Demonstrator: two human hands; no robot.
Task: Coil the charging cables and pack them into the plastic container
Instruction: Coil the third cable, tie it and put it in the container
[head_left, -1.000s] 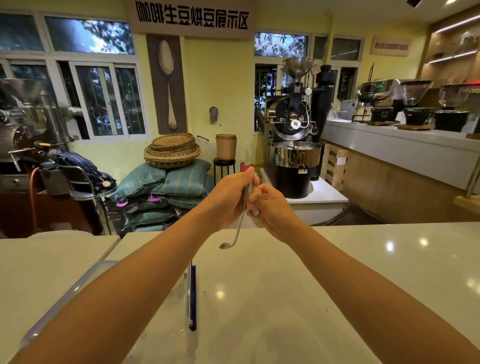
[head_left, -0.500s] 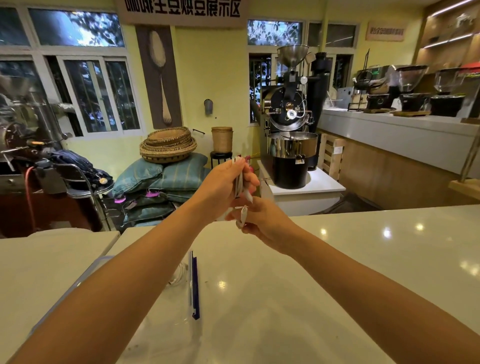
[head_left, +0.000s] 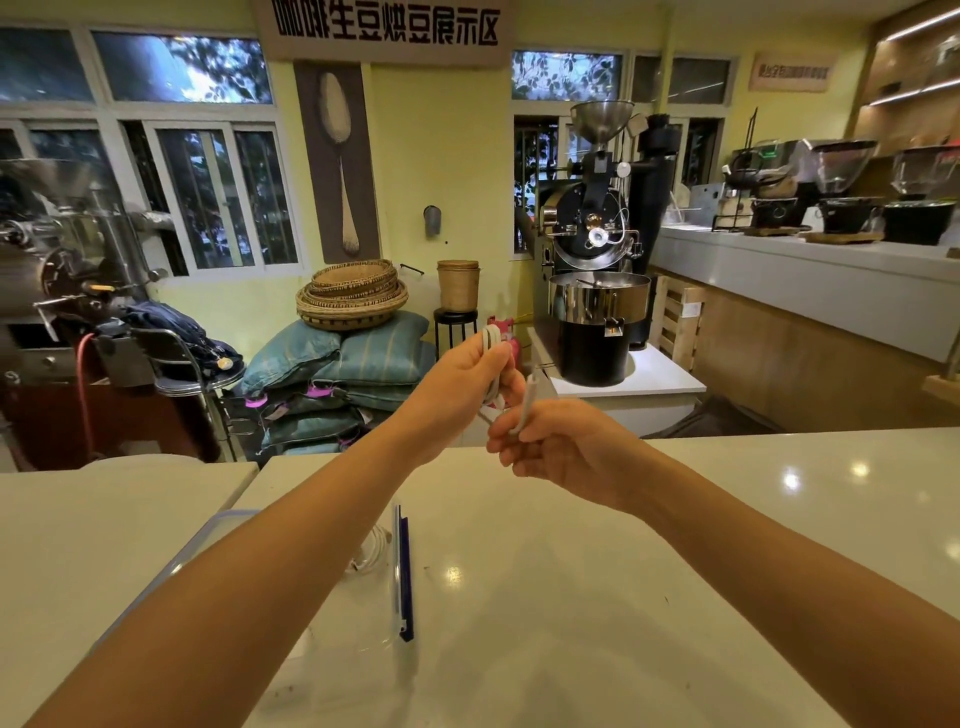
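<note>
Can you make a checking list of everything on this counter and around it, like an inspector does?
Surface: white glossy counter, light spots reflected.
Job's things: white cable looped, held up; blue-rimmed plastic container on the counter.
Clutter: nothing seen.
Grippers: left hand grips the loops; right hand pinches the loose end.
Cables: second cable lies inside the container.
Surroundings: coffee roaster, woven baskets, sacks behind the counter.

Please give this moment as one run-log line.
left hand: grips folded white charging cable; right hand: pinches its loose end; clear plastic container: on white counter
</note>
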